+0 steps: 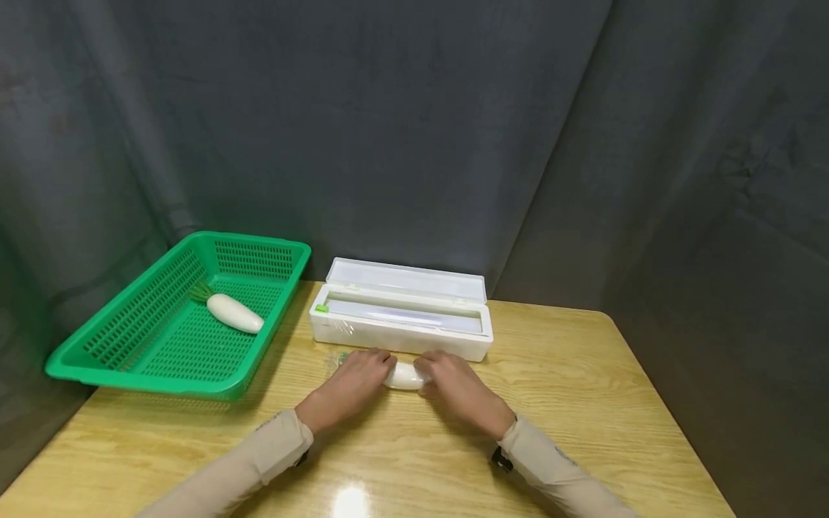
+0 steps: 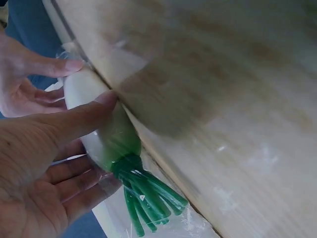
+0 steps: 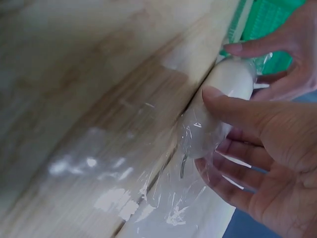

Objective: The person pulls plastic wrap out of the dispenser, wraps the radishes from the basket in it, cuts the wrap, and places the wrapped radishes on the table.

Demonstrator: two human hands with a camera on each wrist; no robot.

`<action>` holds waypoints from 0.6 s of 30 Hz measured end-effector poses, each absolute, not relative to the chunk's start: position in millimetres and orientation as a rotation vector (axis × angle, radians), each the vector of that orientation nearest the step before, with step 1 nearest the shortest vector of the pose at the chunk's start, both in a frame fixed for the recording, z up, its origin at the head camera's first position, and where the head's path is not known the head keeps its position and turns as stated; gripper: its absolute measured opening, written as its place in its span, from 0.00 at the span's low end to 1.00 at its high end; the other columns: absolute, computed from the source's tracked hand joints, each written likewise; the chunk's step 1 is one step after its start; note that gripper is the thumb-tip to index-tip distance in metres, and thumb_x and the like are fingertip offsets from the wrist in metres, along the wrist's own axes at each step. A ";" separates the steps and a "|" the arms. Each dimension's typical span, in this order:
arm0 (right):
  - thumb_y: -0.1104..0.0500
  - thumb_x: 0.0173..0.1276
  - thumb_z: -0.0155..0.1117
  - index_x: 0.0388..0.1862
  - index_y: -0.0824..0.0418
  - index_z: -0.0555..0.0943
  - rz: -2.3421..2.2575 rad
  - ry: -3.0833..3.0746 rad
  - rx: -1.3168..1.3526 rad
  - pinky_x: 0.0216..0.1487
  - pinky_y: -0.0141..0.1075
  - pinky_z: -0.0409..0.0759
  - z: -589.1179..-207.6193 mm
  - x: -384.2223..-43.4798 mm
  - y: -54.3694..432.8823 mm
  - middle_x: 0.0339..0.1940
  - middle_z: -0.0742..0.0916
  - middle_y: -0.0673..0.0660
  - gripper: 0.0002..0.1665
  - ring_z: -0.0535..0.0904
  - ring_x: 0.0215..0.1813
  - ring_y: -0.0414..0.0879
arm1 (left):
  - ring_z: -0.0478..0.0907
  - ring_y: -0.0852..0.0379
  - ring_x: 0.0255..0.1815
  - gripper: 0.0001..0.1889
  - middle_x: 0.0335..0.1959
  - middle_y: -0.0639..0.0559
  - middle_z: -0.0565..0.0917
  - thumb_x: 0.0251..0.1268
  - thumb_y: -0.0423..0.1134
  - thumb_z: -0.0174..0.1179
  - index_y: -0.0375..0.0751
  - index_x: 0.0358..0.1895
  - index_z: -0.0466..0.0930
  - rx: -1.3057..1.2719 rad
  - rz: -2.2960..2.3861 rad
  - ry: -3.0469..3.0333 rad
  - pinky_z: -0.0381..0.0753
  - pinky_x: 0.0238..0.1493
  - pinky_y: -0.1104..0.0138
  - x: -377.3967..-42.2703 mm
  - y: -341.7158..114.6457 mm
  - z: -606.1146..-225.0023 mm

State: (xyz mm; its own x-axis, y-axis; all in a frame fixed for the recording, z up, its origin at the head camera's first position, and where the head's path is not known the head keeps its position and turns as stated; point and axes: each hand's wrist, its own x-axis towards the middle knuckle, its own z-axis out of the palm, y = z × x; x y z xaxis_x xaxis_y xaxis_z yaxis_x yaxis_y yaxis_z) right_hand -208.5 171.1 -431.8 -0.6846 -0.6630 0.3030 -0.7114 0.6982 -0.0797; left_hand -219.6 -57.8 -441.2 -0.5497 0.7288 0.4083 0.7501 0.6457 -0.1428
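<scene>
A white radish [image 1: 406, 376] with green stalks [image 2: 148, 198] lies on the table in front of a white box, clear plastic film [image 3: 173, 198] around it. My left hand [image 1: 358, 377] grips the leafy end, thumb on the near side and fingers curled behind, as the left wrist view shows. At the tapered end my right hand [image 1: 457, 385] grips the radish the same way. Loose film sticks out past both ends. The white film box [image 1: 395, 331] stands just behind my hands, its lid [image 1: 408, 279] raised and a roll [image 1: 401, 314] inside.
To the left is a green plastic basket [image 1: 262, 360] with a second white radish [image 1: 234, 314] in it. A green slider [image 1: 322, 309] sits at the box's left end. Dark curtains [image 1: 388, 129] hang behind the wooden table [image 1: 583, 403] and along its sides.
</scene>
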 end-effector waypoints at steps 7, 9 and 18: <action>0.62 0.57 0.83 0.35 0.59 0.82 0.397 -2.691 1.135 0.37 0.36 0.82 -430.4 -212.8 173.2 0.34 0.87 0.52 0.15 0.83 0.38 0.45 | 0.81 0.50 0.42 0.17 0.42 0.45 0.82 0.49 0.22 0.73 0.36 0.45 0.85 -1.127 -0.102 -2.384 0.84 0.36 0.61 -221.1 -62.7 -447.2; 0.62 0.57 0.82 0.35 0.59 0.82 0.409 -2.708 1.131 0.36 0.35 0.80 -431.0 -213.7 173.6 0.33 0.86 0.51 0.15 0.81 0.37 0.43 | 0.80 0.51 0.40 0.18 0.41 0.46 0.82 0.49 0.20 0.71 0.37 0.46 0.84 -1.135 -0.116 -2.374 0.83 0.37 0.61 -221.7 -64.5 -450.6; 0.62 0.60 0.81 0.44 0.62 0.83 0.324 -2.706 1.131 0.36 0.36 0.79 -427.0 -215.3 174.2 0.33 0.83 0.51 0.17 0.78 0.36 0.43 | 0.83 0.51 0.37 0.22 0.41 0.47 0.84 0.48 0.22 0.74 0.37 0.49 0.81 -1.128 -0.076 -2.321 0.83 0.35 0.62 -225.8 -62.4 -453.1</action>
